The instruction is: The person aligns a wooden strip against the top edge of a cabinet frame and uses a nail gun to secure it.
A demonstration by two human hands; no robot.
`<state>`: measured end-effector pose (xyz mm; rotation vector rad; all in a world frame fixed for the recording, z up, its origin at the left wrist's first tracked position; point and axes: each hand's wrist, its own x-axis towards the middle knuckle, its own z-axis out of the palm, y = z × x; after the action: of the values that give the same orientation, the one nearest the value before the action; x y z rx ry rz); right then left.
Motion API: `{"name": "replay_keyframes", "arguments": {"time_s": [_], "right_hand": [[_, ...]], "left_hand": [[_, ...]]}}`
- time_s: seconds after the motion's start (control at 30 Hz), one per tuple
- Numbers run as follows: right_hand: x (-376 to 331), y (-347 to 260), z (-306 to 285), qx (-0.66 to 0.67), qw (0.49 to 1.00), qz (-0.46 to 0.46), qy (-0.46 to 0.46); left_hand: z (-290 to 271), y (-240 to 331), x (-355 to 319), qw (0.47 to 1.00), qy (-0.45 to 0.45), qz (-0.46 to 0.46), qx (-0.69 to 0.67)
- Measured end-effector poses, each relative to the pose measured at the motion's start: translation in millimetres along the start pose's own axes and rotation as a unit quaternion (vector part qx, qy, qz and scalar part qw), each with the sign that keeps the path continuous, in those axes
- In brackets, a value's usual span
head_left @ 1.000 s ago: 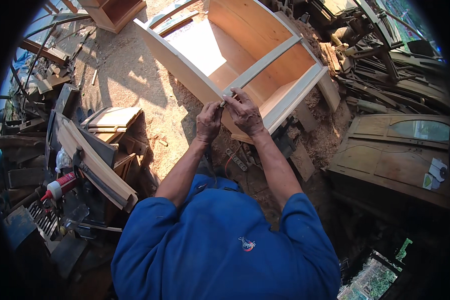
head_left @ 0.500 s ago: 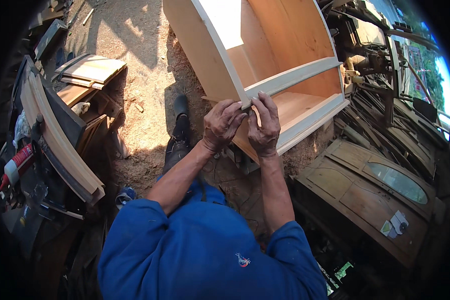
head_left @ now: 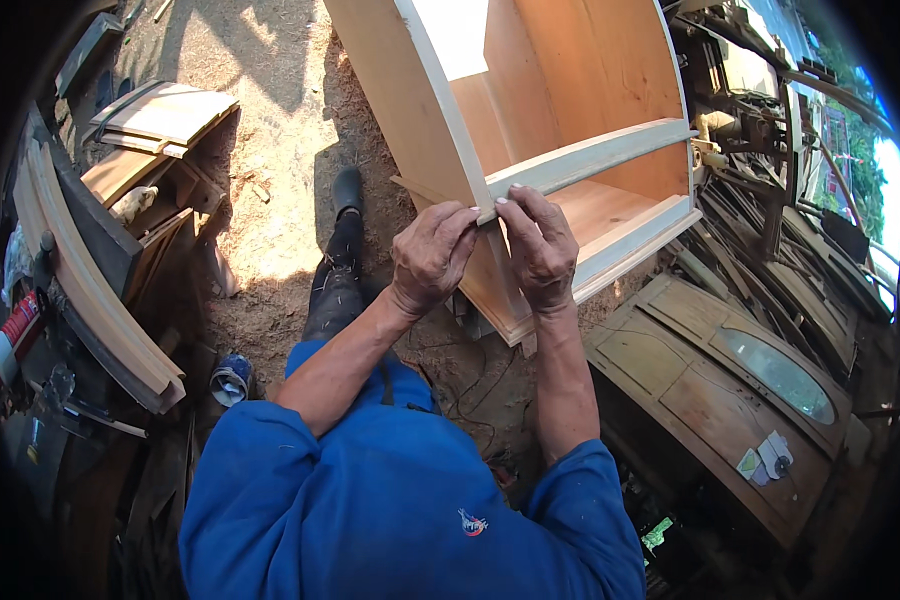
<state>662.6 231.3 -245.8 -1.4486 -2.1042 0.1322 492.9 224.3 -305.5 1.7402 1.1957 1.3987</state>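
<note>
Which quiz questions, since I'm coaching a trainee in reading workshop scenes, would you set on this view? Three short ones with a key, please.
1. Multiple choice: where are the fingers of the left hand and right hand?
A) Flat on the ground
B) Where the crosspiece meets the side panel of the wooden cabinet
C) Behind the person's back

2. True or false: a panelled door with a rounded glass pane is on the person's right.

3. Fill in: the person's shirt is ____.

Key: 1. B; 2. true; 3. blue
</note>
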Motion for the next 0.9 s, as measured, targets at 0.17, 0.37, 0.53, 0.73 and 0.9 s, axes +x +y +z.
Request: {"name": "replay_keyframes", "arguments": {"time_s": [0.17, 0.37, 0.53, 0.73, 0.9], "right_hand": [[5.8, 7.8, -6.9, 0.018, 0.998, -0.021, -0.051], [11.8, 9.6, -10.0, 0.033, 0.998, -0.020, -0.054], [15.1, 12.3, -12.7, 0.033, 0.997, -0.029, -0.066], [12.0, 9.8, -9.2, 0.062, 0.997, 0.008, -0.054], [9.3, 8.7, -6.1, 0.082, 0.995, 0.017, -0.045]], "left_hand": [[-2.8, 1.3, 2.2, 1.000, 0.005, 0.004, -0.003], [-3.7, 1.8, 4.1, 1.000, -0.003, 0.020, 0.017], [-4.3, 1.7, 3.6, 0.999, -0.007, 0.026, 0.026], [-9.2, 2.9, 3.0, 0.999, -0.010, 0.021, 0.024], [-11.6, -0.7, 1.9, 0.999, -0.022, 0.020, 0.010]]}}
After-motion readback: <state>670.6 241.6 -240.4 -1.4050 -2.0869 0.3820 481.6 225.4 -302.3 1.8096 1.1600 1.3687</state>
